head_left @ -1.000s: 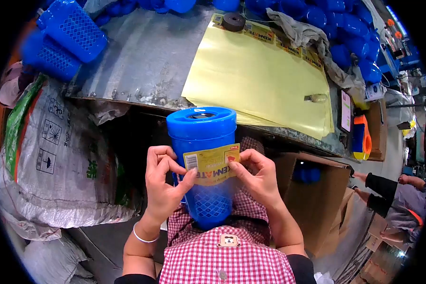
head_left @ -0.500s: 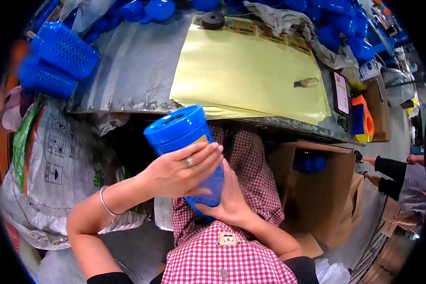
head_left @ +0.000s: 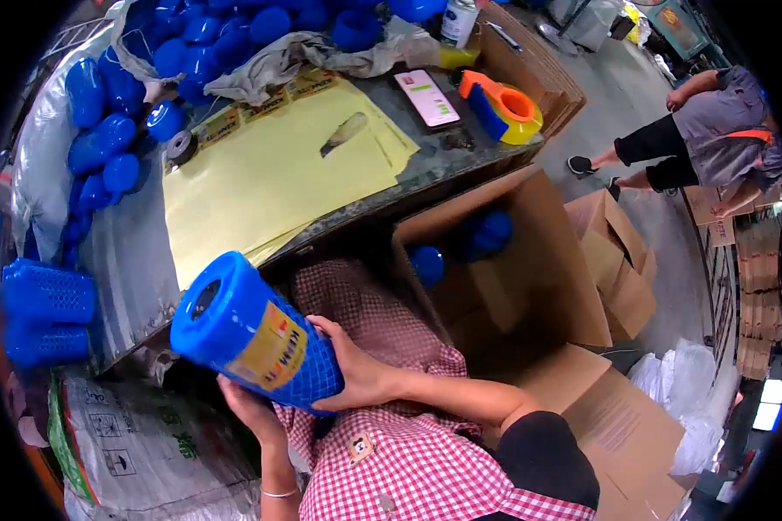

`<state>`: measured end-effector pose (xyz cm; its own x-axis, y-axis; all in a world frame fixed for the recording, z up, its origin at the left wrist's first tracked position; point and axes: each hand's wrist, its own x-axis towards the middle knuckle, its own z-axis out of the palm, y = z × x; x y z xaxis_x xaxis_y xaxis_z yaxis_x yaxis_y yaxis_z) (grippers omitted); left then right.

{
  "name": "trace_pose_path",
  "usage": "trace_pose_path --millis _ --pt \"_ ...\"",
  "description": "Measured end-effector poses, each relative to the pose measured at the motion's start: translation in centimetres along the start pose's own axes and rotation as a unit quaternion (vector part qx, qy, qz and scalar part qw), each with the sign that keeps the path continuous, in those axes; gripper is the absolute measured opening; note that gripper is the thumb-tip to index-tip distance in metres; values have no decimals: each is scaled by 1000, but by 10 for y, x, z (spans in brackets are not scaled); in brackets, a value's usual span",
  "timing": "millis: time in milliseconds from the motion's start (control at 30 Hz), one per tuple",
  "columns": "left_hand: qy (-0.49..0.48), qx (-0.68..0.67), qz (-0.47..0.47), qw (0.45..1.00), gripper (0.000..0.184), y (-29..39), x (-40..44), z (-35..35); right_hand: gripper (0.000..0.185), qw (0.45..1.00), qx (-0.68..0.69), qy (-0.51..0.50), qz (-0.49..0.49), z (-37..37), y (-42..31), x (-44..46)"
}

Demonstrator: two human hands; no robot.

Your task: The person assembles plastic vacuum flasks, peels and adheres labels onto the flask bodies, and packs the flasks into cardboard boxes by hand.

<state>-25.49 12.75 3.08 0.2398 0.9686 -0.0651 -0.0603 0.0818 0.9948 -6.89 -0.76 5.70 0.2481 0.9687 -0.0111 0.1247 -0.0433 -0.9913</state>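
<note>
A blue lidded container [head_left: 226,317] with a patterned lower part lies tilted over my lap, its lid toward the upper left. On its side is a yellow label [head_left: 274,352]. My right hand [head_left: 356,369] is wrapped round the container's lower end. Under the container, near its lid end, my left hand [head_left: 250,406] supports it, with most of its fingers hidden. Yellow label sheets [head_left: 269,174] lie on the metal table [head_left: 130,260] beyond the container.
An open cardboard box [head_left: 539,260] with blue containers stands right of my lap. The table bears a phone [head_left: 427,98], a tape dispenser [head_left: 502,106], a tape roll [head_left: 181,148] and several blue parts [head_left: 104,143]. Blue baskets [head_left: 48,300] are at left. Another person [head_left: 712,130] stands far right.
The view has swung right. The container has tilted further left, and its label now shows flat on its side. My left hand has moved from the label to beneath the container.
</note>
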Motion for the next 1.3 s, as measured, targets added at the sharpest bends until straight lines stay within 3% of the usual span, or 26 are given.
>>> trace_pose_path --millis 33,67,100,133,200,233,267,333,367,400,467,533,600,667,733,767,800,867,933,1000,1067,1100,1133,1200,1233,1300 --pt "7 53 89 995 46 3 -14 20 121 999 -7 19 -43 -13 -1 -12" --pt "13 53 87 995 46 19 -14 33 116 998 -22 0 -53 -43 -19 -20" --pt "-72 91 148 982 42 39 -9 45 108 995 84 -50 14 -78 -31 -29" --pt "-158 129 209 957 39 60 -1 59 102 986 164 -28 31 -110 -45 -48" --pt "-258 318 461 787 43 104 11 127 90 948 285 138 15 -154 -71 -106" --pt "-325 308 473 759 49 104 2 154 85 925 288 247 6 -166 -78 -134" --pt "-389 296 483 727 55 105 -9 182 78 903 198 378 46 -173 -76 -163" --pt "-475 240 466 707 59 111 -22 246 62 773 96 612 137 -182 -87 -197" --pt "-493 247 475 686 59 103 -35 260 53 791 9 600 120 -196 -82 -219" --pt "-511 253 480 667 60 91 -47 267 53 792 7 598 124 -203 -80 -224" --pt "-590 219 414 658 66 72 -65 260 45 817 -177 510 203 -217 -77 -229" --pt "-591 258 345 682 69 63 -65 240 43 771 -294 490 279 -228 -38 -193" --pt "-546 276 276 741 71 50 -59 213 47 756 -272 460 379 -251 58 -158" --pt "-474 293 284 780 59 40 -45 180 54 752 -303 480 335 -277 231 -140" --pt "-416 309 275 810 47 40 -31 148 60 816 -149 502 245 -266 283 -98" --pt "-374 343 260 822 40 45 -24 135 65 773 -250 516 272 -272 364 -93" --pt "-343 356 265 828 40 46 -19 120 72 859 54 478 174 -272 383 -88" --pt "-267 339 178 884 39 43 -5 94 69 844 -19 453 288 -271 332 -73" --pt "-189 346 176 902 38 45 19 71 58 773 -320 378 395 -291 364 -76" --pt "-119 364 203 901 40 45 57 41 47 776 -372 467 202 -271 265 -53" --pt "-59 365 231 900 41 54 108 10 37 778 -378 493 97 -245 139 4" --pt "-13 385 252 888 41 59 138 -9 33 807 -366 458 70 -222 75 39" --pt "20 409 307 859 45 70 175 -29 28 834 -352 422 48 -200 21 78" --pt "123 439 420 785 44 116 265 -73 28 869 -398 263 -134 -167 -41 160" --pt "203 480 504 689 45 149 315 -98 30 880 -392 210 -168 -148 -56 207" --pt "367 504 505 597 55 229 394 -150 36 875 -397 109 -255 -109 -86 307"
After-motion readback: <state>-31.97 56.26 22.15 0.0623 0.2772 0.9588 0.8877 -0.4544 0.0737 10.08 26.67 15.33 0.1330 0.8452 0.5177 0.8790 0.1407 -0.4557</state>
